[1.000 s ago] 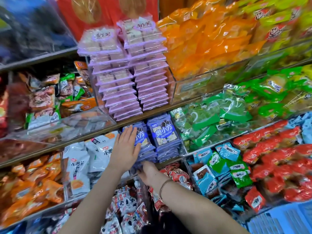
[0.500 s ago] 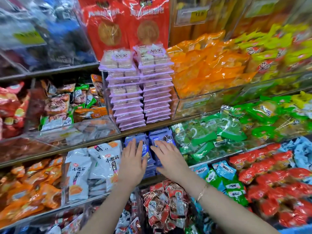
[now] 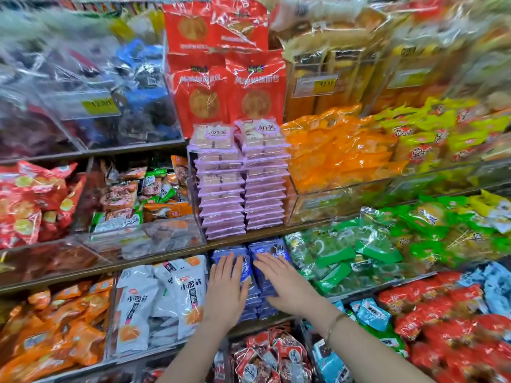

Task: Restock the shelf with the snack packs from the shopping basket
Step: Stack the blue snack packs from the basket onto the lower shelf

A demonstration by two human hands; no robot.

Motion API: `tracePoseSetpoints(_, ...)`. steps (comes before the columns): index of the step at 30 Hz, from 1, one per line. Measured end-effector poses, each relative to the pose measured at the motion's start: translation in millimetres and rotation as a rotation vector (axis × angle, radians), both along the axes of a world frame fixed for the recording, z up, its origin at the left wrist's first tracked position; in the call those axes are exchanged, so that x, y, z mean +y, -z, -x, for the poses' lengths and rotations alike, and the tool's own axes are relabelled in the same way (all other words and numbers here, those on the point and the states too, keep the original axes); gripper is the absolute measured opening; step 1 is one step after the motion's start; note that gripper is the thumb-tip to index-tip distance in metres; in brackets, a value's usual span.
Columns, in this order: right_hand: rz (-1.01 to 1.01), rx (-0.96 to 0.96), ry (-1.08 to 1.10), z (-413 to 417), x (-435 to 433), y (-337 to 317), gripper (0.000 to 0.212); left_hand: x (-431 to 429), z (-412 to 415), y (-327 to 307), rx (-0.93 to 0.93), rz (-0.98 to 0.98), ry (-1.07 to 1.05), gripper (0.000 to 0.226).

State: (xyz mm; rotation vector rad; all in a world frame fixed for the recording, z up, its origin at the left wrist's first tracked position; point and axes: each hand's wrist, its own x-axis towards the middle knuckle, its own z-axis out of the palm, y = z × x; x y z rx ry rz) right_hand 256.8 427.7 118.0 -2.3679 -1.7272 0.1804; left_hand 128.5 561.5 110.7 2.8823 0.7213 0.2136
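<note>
Both hands are lying flat, fingers straight, holding nothing. The left hand (image 3: 225,288) is pressing down on the left-hand stack of blue snack packs (image 3: 270,248), and the right hand (image 3: 284,283), a thin bracelet (image 3: 335,322) on its wrist, is pressing on the stack just beside it. The two hands are close together but not touching each other.

The blue packs are sitting in two neat piles in a clear bin on the shelf (image 3: 166,253), tucked under the board that carries the tall lilac wafer stacks (image 3: 243,189). White noodle-snack bags (image 3: 177,294) are crowding in on the left, green packets (image 3: 345,261) on the right, and red-and-white sachets (image 3: 272,357) are heaped on the tier below.

This looks to me like the tidying part of restocking: packs are already in their slot and are being patted square. The shopping basket isn't in view, so I can't tell how much is left in it. The next move probably calls for lifting both palms off without dragging the slippery top packs forward, then reaching down for another handful.
</note>
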Motion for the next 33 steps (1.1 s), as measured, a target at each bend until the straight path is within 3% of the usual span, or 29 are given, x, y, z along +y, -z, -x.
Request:
tracePoseSetpoints(4, -0.078, 0.076, -0.005, 0.0, -9.6, -25.9, 0.074, -0.6, 6.2, -23.7, -0.112, 0.074, 0.075, 0.055)
tracePoseSetpoints(7, -0.200, 0.102, 0.040, -8.5, -11.1, -68.4, 0.066, 6.4, 9.5, -69.1, -0.397, 0.166, 0.133, 0.044)
tracePoseSetpoints(10, -0.393, 0.020, 0.077, -25.5, -3.1, -136.2, 0.060, 23.7, -2.1, -136.3, -0.693, 0.012, 0.144, 0.042)
tracePoseSetpoints(13, -0.560, -0.132, 0.062, -43.9, 18.0, -204.2, 0.061, 48.5, -26.4, -209.1, -0.786, -0.129, 0.126, 0.061)
tracePoseSetpoints(15, -0.527, -0.262, 0.050, -56.5, 37.9, -238.5, 0.069, 63.8, -44.1, -244.2, -0.670, -0.207, 0.096, 0.078)
tracePoseSetpoints(17, -0.372, -0.365, 0.063, -70.2, 56.5, -259.4, 0.077, 75.9, -60.3, -260.9, -0.430, -0.254, 0.035, 0.095)
tracePoseSetpoints(20, -0.107, -0.407, 0.100, -91.7, 72.5, -268.2, 0.087, 88.0, -78.2, -257.9, -0.176, -0.185, -0.077, 0.108)
tracePoseSetpoints(22, -0.042, -0.337, 0.073, -104.0, 75.4, -265.2, 0.082, 90.3, -84.7, -248.3, -0.140, -0.107, -0.106, 0.102)
tracePoseSetpoints(27, -0.082, -0.146, 0.007, -130.2, 70.1, -261.7, 0.068, 83.2, -95.3, -233.1, -0.254, -0.195, -0.148, 0.073)
tracePoseSetpoints(30, -0.077, -0.168, -0.005, -132.3, 71.7, -263.9, 0.069, 78.6, -99.3, -234.5, -0.225, -0.280, -0.173, 0.069)
tracePoseSetpoints(33, -0.045, -0.283, -0.008, -126.0, 73.7, -265.0, 0.079, 79.6, -97.3, -237.2, -0.166, -0.362, -0.196, 0.080)
